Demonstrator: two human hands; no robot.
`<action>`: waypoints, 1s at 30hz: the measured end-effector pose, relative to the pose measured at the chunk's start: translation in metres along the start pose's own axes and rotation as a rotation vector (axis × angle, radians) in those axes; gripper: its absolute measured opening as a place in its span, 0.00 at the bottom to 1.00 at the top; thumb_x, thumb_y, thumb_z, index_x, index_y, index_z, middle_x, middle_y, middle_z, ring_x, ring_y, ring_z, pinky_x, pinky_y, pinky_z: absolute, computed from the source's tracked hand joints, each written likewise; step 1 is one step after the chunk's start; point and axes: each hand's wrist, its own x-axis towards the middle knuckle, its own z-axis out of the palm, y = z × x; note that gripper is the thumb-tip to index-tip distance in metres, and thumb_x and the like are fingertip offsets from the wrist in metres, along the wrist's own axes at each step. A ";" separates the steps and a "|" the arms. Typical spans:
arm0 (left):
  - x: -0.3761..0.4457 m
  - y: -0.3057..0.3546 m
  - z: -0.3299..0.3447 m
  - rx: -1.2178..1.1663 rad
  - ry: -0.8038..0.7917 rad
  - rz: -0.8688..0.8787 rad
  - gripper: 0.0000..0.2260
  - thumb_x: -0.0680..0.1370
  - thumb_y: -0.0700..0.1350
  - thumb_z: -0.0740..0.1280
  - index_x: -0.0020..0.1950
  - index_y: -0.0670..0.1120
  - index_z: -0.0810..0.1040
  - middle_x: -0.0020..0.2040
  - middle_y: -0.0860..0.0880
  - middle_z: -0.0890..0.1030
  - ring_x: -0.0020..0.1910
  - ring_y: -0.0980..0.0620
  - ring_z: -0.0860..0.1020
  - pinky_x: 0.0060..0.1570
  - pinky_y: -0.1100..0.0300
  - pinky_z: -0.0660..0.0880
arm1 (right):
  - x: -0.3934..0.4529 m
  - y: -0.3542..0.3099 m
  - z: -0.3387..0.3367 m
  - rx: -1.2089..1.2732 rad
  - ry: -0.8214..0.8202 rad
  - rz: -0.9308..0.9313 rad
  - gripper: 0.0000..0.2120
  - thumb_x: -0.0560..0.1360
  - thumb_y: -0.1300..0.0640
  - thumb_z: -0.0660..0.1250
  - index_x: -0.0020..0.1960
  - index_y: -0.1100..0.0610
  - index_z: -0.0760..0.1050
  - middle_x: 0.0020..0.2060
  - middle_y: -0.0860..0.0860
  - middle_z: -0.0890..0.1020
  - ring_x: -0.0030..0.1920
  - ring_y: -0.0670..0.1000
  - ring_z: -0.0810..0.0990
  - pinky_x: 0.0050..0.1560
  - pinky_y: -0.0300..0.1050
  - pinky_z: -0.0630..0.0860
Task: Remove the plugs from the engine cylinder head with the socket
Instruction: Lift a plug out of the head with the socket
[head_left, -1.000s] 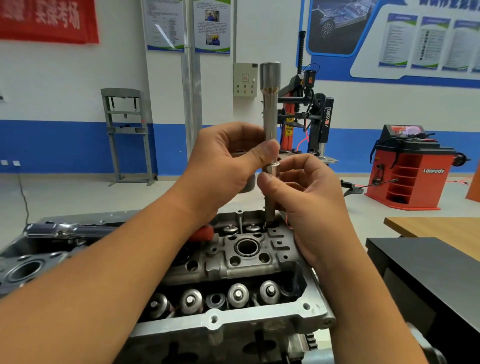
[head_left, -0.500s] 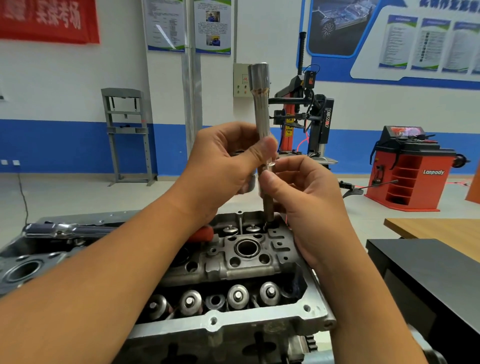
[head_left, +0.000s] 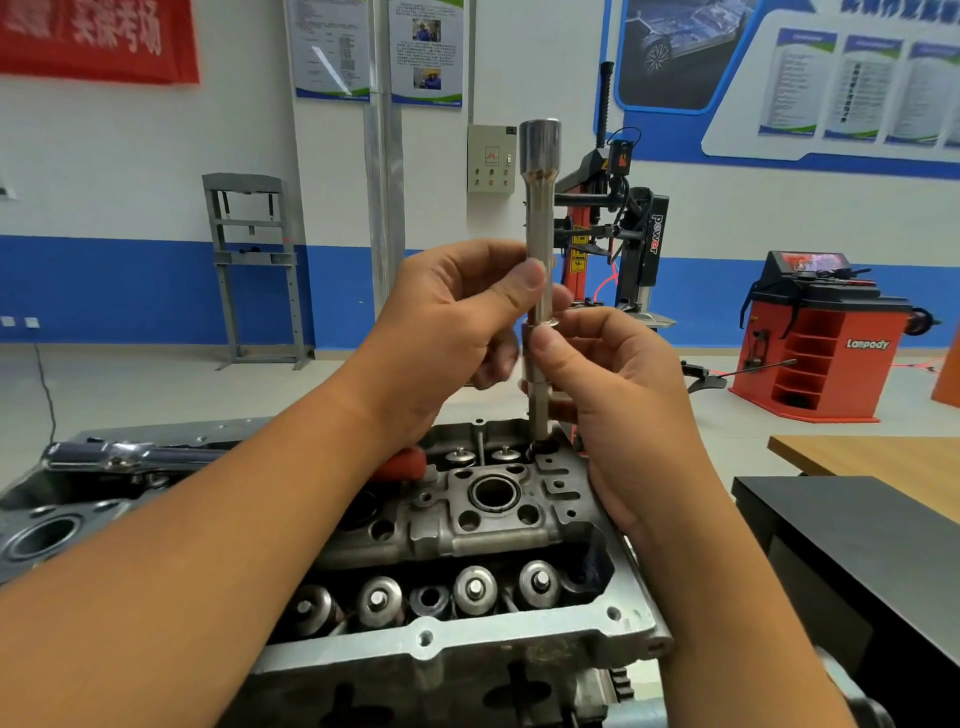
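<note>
Left hand: the left hand (head_left: 441, 332) is raised over the head's far end, thumb pressed on the upper shaft of the socket (head_left: 539, 244), fingers curled round behind it
Right hand: the right hand (head_left: 618, 379) pinches the thinner rod just below the socket's lower rim, thumb in front, fingers wrapped behind
Socket: long, silvery, upright, its wider end on top; the rod under it runs down into a hole at the far right corner of the cylinder head (head_left: 467, 525)
Plug: hidden at the rod's foot; not made out
Cylinder head: grey casting on the bench, a round bore in its middle, a row of valve spring caps (head_left: 475, 590) along the near side
Ratchet: a chrome tool (head_left: 135, 457) lies across the head's left part, its red grip (head_left: 410, 460) mostly hidden behind the left wrist
Writing: "power" on the black and red tyre machine (head_left: 636, 244); "Lanpody" on the red wheel balancer (head_left: 826, 338)
Hard to read: the red banner (head_left: 98, 39) and wall posters (head_left: 332, 49) are too blurred
Cut off: the black cabinet (head_left: 857, 571) and wooden tabletop (head_left: 878, 462) run out of frame on the right
</note>
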 end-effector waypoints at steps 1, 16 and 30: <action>0.000 0.000 0.000 -0.002 -0.020 -0.003 0.07 0.83 0.39 0.66 0.60 0.41 0.81 0.49 0.43 0.87 0.23 0.52 0.72 0.25 0.61 0.66 | 0.000 0.000 0.001 0.010 -0.014 0.000 0.02 0.81 0.59 0.70 0.49 0.56 0.81 0.38 0.52 0.86 0.40 0.54 0.84 0.38 0.44 0.78; -0.001 0.003 -0.001 -0.023 -0.061 -0.036 0.09 0.86 0.40 0.61 0.59 0.43 0.81 0.52 0.42 0.87 0.24 0.52 0.70 0.26 0.61 0.67 | -0.001 0.000 0.001 -0.051 -0.047 0.003 0.06 0.81 0.55 0.70 0.49 0.56 0.84 0.39 0.54 0.85 0.40 0.54 0.79 0.42 0.49 0.77; 0.000 0.001 0.002 0.027 0.012 -0.034 0.07 0.84 0.41 0.66 0.59 0.42 0.82 0.47 0.45 0.88 0.25 0.52 0.71 0.25 0.62 0.66 | 0.000 0.000 0.005 -0.079 -0.006 0.001 0.09 0.82 0.53 0.68 0.45 0.53 0.82 0.38 0.62 0.82 0.37 0.56 0.76 0.40 0.55 0.75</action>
